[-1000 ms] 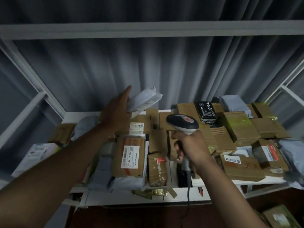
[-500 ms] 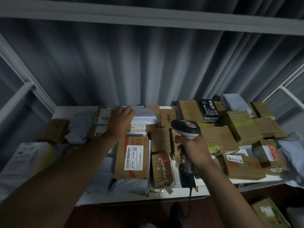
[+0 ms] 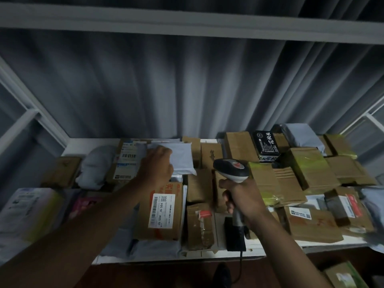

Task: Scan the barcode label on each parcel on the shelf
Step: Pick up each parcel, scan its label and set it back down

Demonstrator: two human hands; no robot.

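Observation:
A white shelf point(image 3: 207, 253) is crowded with brown cardboard parcels and grey mailer bags. My left hand point(image 3: 156, 165) rests palm down on a white mailer bag point(image 3: 182, 157) that lies flat at the back of the shelf, fingers curled over its near edge. Left of it a box with a barcode label point(image 3: 127, 161) shows. My right hand point(image 3: 242, 197) grips the handle of a grey and black barcode scanner point(image 3: 231, 169), whose head points toward the back. A brown parcel with a white barcode label point(image 3: 163, 210) lies below my left forearm.
A black box with white characters point(image 3: 267, 145) sits at the back right among taped cartons point(image 3: 309, 169). Grey curtain hangs behind the shelf. White frame bars run along both sides and overhead. The scanner cable point(image 3: 240, 265) drops past the front edge. A further parcel point(image 3: 342, 277) lies lower right.
My left hand has lowered the white mailer bag from the air onto the parcels at the back and now lies on top of it. The scanner stays about where it was.

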